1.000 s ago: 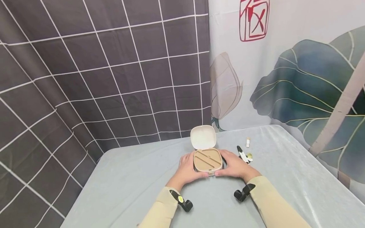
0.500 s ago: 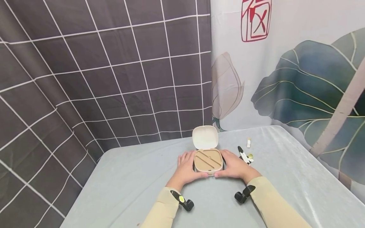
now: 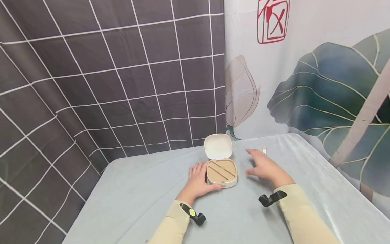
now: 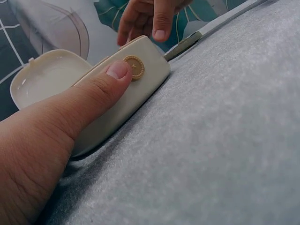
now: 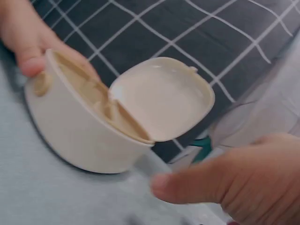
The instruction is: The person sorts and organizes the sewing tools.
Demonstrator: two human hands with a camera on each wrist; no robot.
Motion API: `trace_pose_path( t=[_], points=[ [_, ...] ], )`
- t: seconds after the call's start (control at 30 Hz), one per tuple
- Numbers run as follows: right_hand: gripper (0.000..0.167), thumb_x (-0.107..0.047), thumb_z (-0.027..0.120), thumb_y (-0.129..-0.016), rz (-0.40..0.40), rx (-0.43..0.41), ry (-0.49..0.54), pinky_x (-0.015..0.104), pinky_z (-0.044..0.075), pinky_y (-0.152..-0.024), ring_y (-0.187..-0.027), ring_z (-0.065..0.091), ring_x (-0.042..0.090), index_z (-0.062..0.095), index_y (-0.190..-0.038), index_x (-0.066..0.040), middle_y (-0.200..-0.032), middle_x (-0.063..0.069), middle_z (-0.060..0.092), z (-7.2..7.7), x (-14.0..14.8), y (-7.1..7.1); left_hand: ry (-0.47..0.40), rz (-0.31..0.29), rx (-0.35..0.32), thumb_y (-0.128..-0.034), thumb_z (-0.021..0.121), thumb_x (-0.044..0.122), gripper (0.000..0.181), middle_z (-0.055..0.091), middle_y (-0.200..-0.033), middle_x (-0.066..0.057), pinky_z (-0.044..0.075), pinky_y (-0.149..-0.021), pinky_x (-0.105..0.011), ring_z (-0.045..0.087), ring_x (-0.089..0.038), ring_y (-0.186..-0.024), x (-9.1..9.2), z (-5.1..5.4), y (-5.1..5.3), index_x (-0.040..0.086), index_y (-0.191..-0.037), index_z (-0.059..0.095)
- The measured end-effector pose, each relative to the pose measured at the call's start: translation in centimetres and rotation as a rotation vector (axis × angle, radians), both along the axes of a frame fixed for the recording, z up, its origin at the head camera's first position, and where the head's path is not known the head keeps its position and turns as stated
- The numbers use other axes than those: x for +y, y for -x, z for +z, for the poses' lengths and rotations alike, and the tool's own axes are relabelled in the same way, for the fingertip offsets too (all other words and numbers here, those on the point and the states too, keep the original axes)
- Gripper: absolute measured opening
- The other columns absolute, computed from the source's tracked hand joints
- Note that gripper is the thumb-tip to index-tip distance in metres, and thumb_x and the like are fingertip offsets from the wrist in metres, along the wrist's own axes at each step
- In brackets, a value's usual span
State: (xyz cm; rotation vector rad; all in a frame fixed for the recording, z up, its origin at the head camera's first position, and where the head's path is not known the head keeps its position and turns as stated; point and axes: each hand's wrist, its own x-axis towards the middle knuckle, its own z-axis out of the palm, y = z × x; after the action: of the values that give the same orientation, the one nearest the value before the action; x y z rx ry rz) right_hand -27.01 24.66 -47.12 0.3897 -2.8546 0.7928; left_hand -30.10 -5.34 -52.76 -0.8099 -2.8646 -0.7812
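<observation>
A cream box (image 3: 223,184) with rounded corners sits on the cloth with its white lid (image 3: 218,146) raised at the back. Inside it a tan tray (image 3: 219,172) has slanted dividers, and a round tan button (image 4: 135,68) marks its front. My left hand (image 3: 196,183) holds the box at its left side, the thumb across the front with its tip against the button. Apart from the box, my right hand (image 3: 264,166) hovers to its right, thumb and fingers spread around nothing. In the right wrist view that hand's thumb (image 5: 197,185) is near the box's right end.
A small white and tan piece (image 3: 264,149) lies on the grey-blue cloth (image 3: 231,217) behind the right hand. The black and white tool seen earlier is hidden by that hand. A dark gridded curtain (image 3: 164,101) hangs behind the table.
My right hand has let go of the box's right side and moved right, over the black and white tool. My left hand has stayed on the box.
</observation>
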Motion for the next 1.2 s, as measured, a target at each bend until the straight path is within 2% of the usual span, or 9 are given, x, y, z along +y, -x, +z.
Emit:
trace_pose_path(
  t=[0.13, 0.23, 0.3, 0.37, 0.47, 0.63, 0.9, 1.2],
  points=[
    [0.073, -0.019, 0.077, -0.083, -0.192, -0.049, -0.036, 0.063, 0.043, -0.102, -0.119, 0.052, 0.054, 0.044, -0.135, 0.02, -0.128, 0.04, 0.053, 0.9, 0.8, 0.0, 0.007, 0.003, 0.003, -0.0689, 0.076, 0.075, 0.117, 0.036, -0.158, -0.015, 0.006, -0.122, -0.061, 0.019, -0.038, -0.152, -0.1, 0.1, 0.0, 0.015, -0.158, 0.029],
    [0.053, -0.017, 0.073, -0.084, -0.278, -0.114, -0.052, 0.057, 0.051, -0.088, -0.1, 0.061, 0.048, 0.056, -0.119, 0.02, -0.109, 0.035, 0.061, 1.3, 1.1, -0.3, 0.01, 0.003, -0.007, -0.0694, 0.076, 0.074, 0.117, 0.035, -0.158, -0.015, 0.006, -0.122, -0.061, 0.019, -0.039, -0.152, 0.0, 0.3, 0.0, 0.015, -0.159, 0.029],
    [0.035, -0.015, 0.071, -0.083, -0.305, -0.152, -0.058, 0.051, 0.053, -0.075, -0.082, 0.063, 0.041, 0.063, -0.099, 0.015, -0.091, 0.028, 0.064, 1.4, 1.1, -0.5, 0.004, 0.003, -0.009, -0.0698, 0.076, 0.073, 0.116, 0.036, -0.158, -0.015, 0.005, -0.122, -0.061, 0.019, -0.039, -0.151, 0.0, 0.4, 0.0, 0.014, -0.158, 0.029],
    [0.02, -0.014, 0.07, -0.079, -0.313, -0.168, -0.075, 0.044, 0.049, -0.062, -0.066, 0.058, 0.032, 0.063, -0.08, 0.005, -0.073, 0.017, 0.061, 1.4, 1.1, -0.6, 0.001, 0.003, -0.008, -0.0702, 0.076, 0.073, 0.116, 0.037, -0.157, -0.015, 0.005, -0.122, -0.061, 0.02, -0.04, -0.151, 0.1, 0.4, 0.0, 0.014, -0.158, 0.029],
    [0.016, -0.011, 0.067, -0.077, -0.307, -0.183, -0.097, 0.039, 0.043, -0.053, -0.056, 0.051, 0.025, 0.057, -0.065, -0.005, -0.061, 0.008, 0.055, 1.0, 1.0, -0.7, 0.002, -0.002, 0.003, -0.0705, 0.076, 0.073, 0.116, 0.038, -0.156, -0.014, 0.007, -0.122, -0.061, 0.022, -0.04, -0.15, 0.1, 0.3, 0.0, 0.014, -0.158, 0.03],
    [0.013, -0.007, 0.066, -0.077, -0.308, -0.192, -0.125, 0.043, 0.047, -0.056, -0.057, 0.054, 0.027, 0.059, -0.066, -0.004, -0.064, 0.01, 0.058, 0.3, 0.7, -0.5, 0.012, -0.007, -0.003, -0.0706, 0.076, 0.074, 0.115, 0.04, -0.154, -0.014, 0.007, -0.122, -0.061, 0.023, -0.04, -0.149, 0.1, 0.2, -0.1, 0.015, -0.158, 0.03],
    [0.011, -0.007, 0.067, -0.075, -0.343, -0.192, -0.133, 0.05, 0.049, -0.061, -0.062, 0.052, 0.03, 0.059, -0.07, 0.0, -0.072, 0.016, 0.058, 0.2, 0.4, -0.4, 0.003, -0.003, 0.002, -0.0711, 0.075, 0.074, 0.114, 0.041, -0.153, -0.014, 0.007, -0.121, -0.062, 0.024, -0.039, -0.149, 0.0, 0.5, -0.1, 0.016, -0.158, 0.03],
    [0.011, -0.006, 0.066, -0.075, -0.33, -0.194, -0.12, 0.044, 0.047, -0.059, -0.065, 0.051, 0.029, 0.059, -0.07, 0.0, -0.081, 0.02, 0.051, 0.3, -0.1, -0.7, 0.013, -0.006, 0.01, -0.0713, 0.075, 0.074, 0.113, 0.042, -0.151, -0.012, 0.009, -0.121, -0.062, 0.029, -0.035, -0.146, -0.1, 0.3, -0.1, 0.017, -0.158, 0.03]
  ],
)
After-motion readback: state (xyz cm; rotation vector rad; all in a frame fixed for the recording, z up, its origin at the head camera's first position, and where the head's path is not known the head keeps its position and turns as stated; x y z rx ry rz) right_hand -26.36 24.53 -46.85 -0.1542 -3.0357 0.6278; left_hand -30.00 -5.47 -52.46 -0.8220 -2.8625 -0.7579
